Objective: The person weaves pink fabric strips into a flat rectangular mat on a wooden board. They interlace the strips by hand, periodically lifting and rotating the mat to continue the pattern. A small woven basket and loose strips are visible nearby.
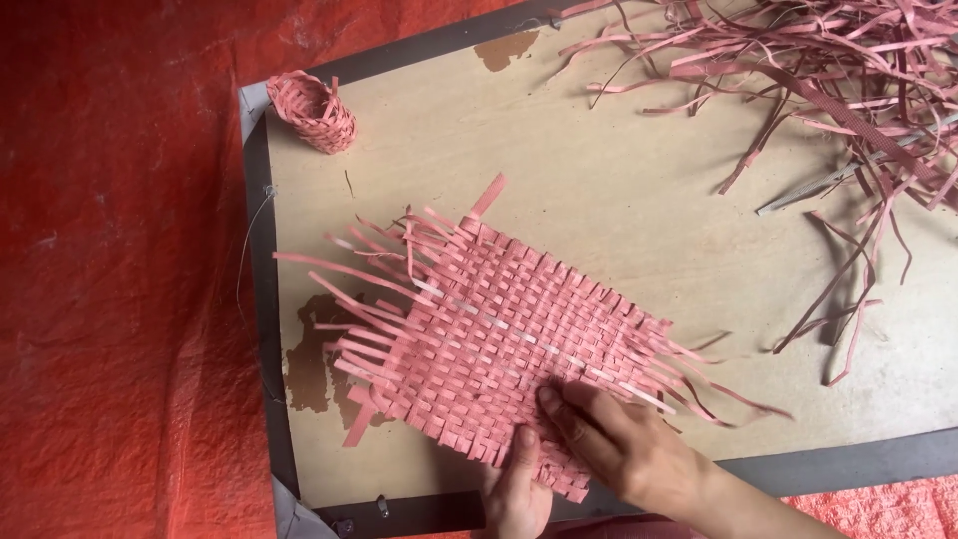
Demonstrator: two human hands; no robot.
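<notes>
Woven mat (499, 339) at the middle of the board (619, 180), hands on its near edge.

The right hand (624, 444) lies flat on the mat's near right corner; the left hand (517, 489) touches the near edge just beside it. A small woven basket (314, 110) sits at the board's far left corner, well apart. Loose strips (828, 90) lie heaped at the far right.

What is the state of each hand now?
Left hand: open, thumb pressing on the woven pink mat.
Right hand: open, fingers flat on the mat, gripping nothing.
</notes>
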